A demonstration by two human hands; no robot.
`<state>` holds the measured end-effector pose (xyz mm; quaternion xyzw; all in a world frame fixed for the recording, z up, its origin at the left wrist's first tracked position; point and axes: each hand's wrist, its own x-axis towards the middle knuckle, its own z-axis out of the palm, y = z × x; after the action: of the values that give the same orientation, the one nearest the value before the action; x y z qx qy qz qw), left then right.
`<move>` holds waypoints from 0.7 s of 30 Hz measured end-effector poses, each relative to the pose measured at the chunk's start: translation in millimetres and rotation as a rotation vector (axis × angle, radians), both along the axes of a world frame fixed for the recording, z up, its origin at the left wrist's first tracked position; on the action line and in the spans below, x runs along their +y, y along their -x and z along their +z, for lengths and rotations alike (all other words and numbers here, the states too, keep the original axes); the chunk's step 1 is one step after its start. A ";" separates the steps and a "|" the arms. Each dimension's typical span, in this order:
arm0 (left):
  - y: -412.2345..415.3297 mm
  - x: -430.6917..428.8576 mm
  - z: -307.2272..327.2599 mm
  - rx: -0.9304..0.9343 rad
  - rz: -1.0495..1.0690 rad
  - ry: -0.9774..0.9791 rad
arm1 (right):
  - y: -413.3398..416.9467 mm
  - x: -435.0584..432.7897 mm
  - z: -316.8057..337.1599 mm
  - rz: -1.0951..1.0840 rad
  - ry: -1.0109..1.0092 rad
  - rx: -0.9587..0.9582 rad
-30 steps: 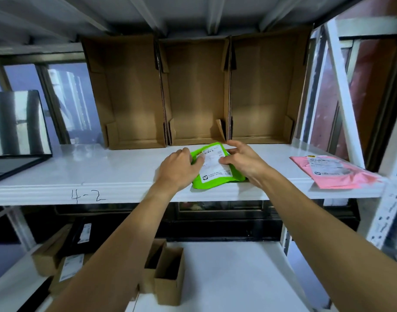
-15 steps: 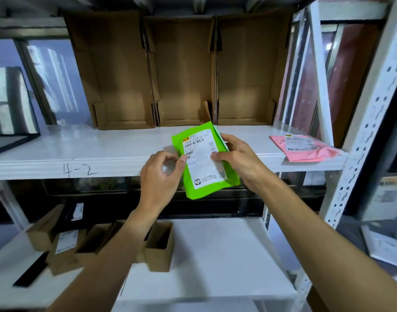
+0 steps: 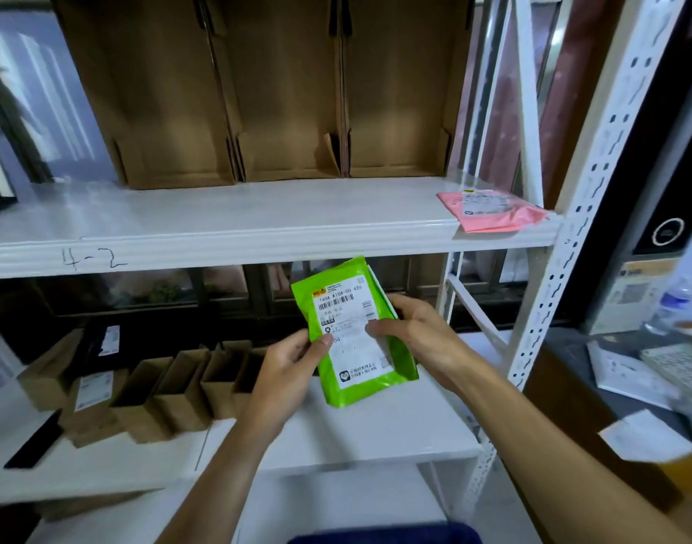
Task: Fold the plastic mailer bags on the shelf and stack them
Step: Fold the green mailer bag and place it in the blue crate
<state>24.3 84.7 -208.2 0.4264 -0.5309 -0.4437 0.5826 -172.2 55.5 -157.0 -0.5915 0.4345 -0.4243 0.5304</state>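
Fingers [image 3: 379, 328] of both hands pinch glossy green mailer [image 3: 370, 376], flat, rectangular.

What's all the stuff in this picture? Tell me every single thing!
green mailer bag: one, green with a white label, held up in front of the shelves
pink mailer bag: one, pink, right end of the upper shelf
tall cardboard boxes: three, brown, side by side at the back of the upper shelf
small open boxes: a row of several, brown, left on the lower shelf
left hand: one, grips the green bag's left edge
right hand: one, grips its right edge
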 end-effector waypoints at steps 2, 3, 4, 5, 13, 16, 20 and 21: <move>3.9 2.0 -12.7 0.000 0.005 -0.038 | 5.1 3.1 -15.2 -0.012 -0.022 0.028; 4.9 1.9 -19.1 -0.006 0.006 -0.056 | 6.9 3.7 -21.3 -0.019 -0.030 0.043; 6.8 3.4 -26.7 -0.009 0.001 -0.076 | 9.5 5.7 -29.4 -0.024 -0.043 0.051; 8.0 3.8 -33.0 -0.016 0.003 -0.093 | 11.4 7.5 -35.6 -0.036 -0.053 0.065; 23.5 13.0 -85.7 -0.026 0.002 -0.215 | 32.5 21.8 -105.0 -0.052 -0.163 0.118; 27.2 19.2 -107.6 -0.064 -0.015 -0.288 | 40.4 31.7 -133.4 -0.055 -0.233 0.123; 33.2 26.8 -135.4 -0.096 -0.036 -0.385 | 47.7 44.0 -166.8 -0.079 -0.315 0.114; 34.6 28.5 -141.0 -0.098 -0.037 -0.402 | 48.4 45.4 -174.0 -0.087 -0.332 0.115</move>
<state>-10.3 113.2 -349.2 0.5454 -0.4673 -0.5297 0.4512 -220.6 100.9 -331.0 -0.4996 0.5533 -0.3350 0.5762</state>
